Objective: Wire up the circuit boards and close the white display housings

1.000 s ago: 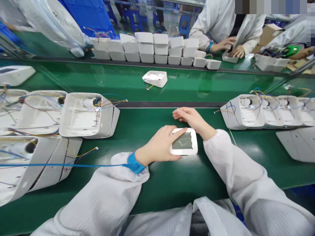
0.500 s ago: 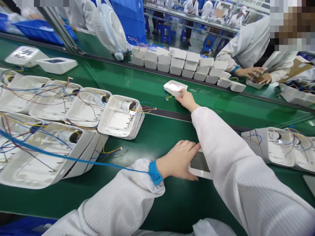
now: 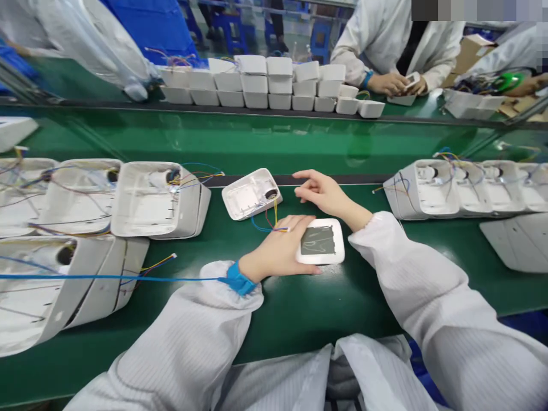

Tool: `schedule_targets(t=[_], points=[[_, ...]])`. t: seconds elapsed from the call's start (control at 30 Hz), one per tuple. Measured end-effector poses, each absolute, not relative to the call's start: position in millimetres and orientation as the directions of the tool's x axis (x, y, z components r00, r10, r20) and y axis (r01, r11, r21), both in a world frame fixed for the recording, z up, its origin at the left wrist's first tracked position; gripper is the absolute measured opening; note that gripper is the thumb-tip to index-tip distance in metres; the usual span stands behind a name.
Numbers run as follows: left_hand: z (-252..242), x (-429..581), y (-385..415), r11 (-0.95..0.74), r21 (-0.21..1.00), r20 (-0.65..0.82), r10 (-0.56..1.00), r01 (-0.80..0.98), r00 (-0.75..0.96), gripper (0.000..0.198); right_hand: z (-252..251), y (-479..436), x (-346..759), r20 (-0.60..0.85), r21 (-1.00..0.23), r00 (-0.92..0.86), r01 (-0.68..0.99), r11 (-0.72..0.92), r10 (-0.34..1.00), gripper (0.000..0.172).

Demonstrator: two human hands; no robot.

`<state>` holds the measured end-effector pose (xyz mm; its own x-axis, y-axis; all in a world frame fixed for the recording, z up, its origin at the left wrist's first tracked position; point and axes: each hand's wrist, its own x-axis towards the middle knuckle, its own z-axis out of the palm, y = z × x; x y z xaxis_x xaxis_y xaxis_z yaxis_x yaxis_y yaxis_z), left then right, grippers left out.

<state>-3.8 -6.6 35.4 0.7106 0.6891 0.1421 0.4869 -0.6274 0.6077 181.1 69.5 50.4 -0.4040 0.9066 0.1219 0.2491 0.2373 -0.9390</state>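
My left hand (image 3: 280,251) lies over the left edge of a small white panel with a grey screen (image 3: 321,242), fingers curled round its side, holding it flat on the green bench. My right hand (image 3: 325,194) hovers just behind the panel with fingers loosely spread, holding nothing. To its left a small white shell with a round hole and coloured wires (image 3: 252,194) rests tilted on the bench; its wires run to my left fingers. A blue wrist strap (image 3: 234,279) with a blue cord is on my left wrist.
Large white housings with wires (image 3: 156,200) stack at the left, more of the white housings (image 3: 428,191) at the right. The green conveyor belt (image 3: 265,142) runs behind. Small white boxes (image 3: 274,83) line the far bench, where another person's hands (image 3: 391,84) work.
My right hand reached out to the conveyor, took the small white shell and brought it to the bench beside the panel, then let go. My left hand stayed on the panel.
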Motion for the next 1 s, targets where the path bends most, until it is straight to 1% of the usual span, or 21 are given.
schedule_targets(t=[0.07, 0.1, 0.13, 0.27, 0.37, 0.5, 0.57, 0.6, 0.67, 0.7, 0.73, 0.83, 0.93, 1.0], points=[[36.0, -3.7, -6.0, -0.617, 0.615, 0.119, 0.688, 0.491, 0.716, 0.109, 40.0, 46.3, 203.4, 0.081, -0.981, -0.182, 0.160, 0.111, 0.980, 0.037], [36.0, -3.7, -5.7, -0.612, 0.618, 0.109, 0.689, 0.494, 0.717, 0.108, 35.4, 34.2, 212.7, 0.049, -0.991, -0.125, 0.116, 0.064, 0.991, 0.038], [35.8, -3.8, -5.5, -0.607, 0.619, 0.100, 0.691, 0.498, 0.716, 0.106, 31.8, 22.3, 220.2, 0.026, -0.997, -0.110, 0.074, 0.034, 0.994, 0.040], [36.1, -2.3, -6.9, -0.588, 0.619, 0.090, 0.711, 0.520, 0.697, 0.100, 27.8, -14.8, 227.4, 0.037, -0.998, -0.238, -0.063, 0.023, 0.971, 0.054], [38.0, 1.9, -12.0, -0.571, 0.626, 0.089, 0.729, 0.532, 0.679, 0.096, 28.6, -26.3, 219.2, 0.069, -0.996, -0.306, -0.079, 0.047, 0.950, 0.066], [39.7, 8.8, -21.3, -0.535, 0.653, 0.102, 0.763, 0.536, 0.638, 0.090, 28.6, -26.7, 219.6, 0.109, -0.994, -0.347, -0.025, 0.107, 0.931, 0.074], [38.7, 10.0, -23.5, -0.491, 0.692, 0.097, 0.790, 0.529, 0.606, 0.090, 30.9, -24.1, 227.8, 0.151, -0.985, -0.439, 0.005, 0.171, 0.886, 0.082], [37.7, 9.6, -23.4, -0.455, 0.723, 0.090, 0.808, 0.520, 0.582, 0.091, 32.7, -22.7, 232.6, 0.169, -0.977, -0.499, 0.032, 0.213, 0.850, 0.090], [35.1, 7.3, -21.3, -0.364, 0.802, 0.072, 0.847, 0.474, 0.527, 0.093, 36.9, -20.6, 241.0, 0.180, -0.942, -0.592, 0.125, 0.310, 0.786, 0.114], [33.8, 5.7, -19.5, -0.322, 0.839, 0.068, 0.862, 0.439, 0.502, 0.092, 38.7, -20.1, 243.7, 0.176, -0.917, -0.605, 0.186, 0.353, 0.776, 0.123], [32.8, 4.1, -17.6, -0.291, 0.868, 0.065, 0.870, 0.402, 0.489, 0.092, 40.0, -20.0, 245.3, 0.175, -0.889, -0.597, 0.246, 0.386, 0.783, 0.128], [32.5, 1.5, -13.5, -0.281, 0.894, 0.068, 0.856, 0.350, 0.513, 0.090, 41.1, -21.5, 245.2, 0.180, -0.828, -0.549, 0.363, 0.427, 0.816, 0.129], [35.5, 3.0, -14.1, -0.344, 0.858, 0.087, 0.829, 0.381, 0.553, 0.097, 39.7, -23.6, 243.4, 0.141, -0.817, -0.554, 0.403, 0.412, 0.821, 0.131], [37.0, 4.6, -16.0, -0.365, 0.836, 0.092, 0.830, 0.410, 0.550, 0.101, 39.9, -25.0, 242.4, 0.120, -0.818, -0.559, 0.412, 0.401, 0.820, 0.131]])
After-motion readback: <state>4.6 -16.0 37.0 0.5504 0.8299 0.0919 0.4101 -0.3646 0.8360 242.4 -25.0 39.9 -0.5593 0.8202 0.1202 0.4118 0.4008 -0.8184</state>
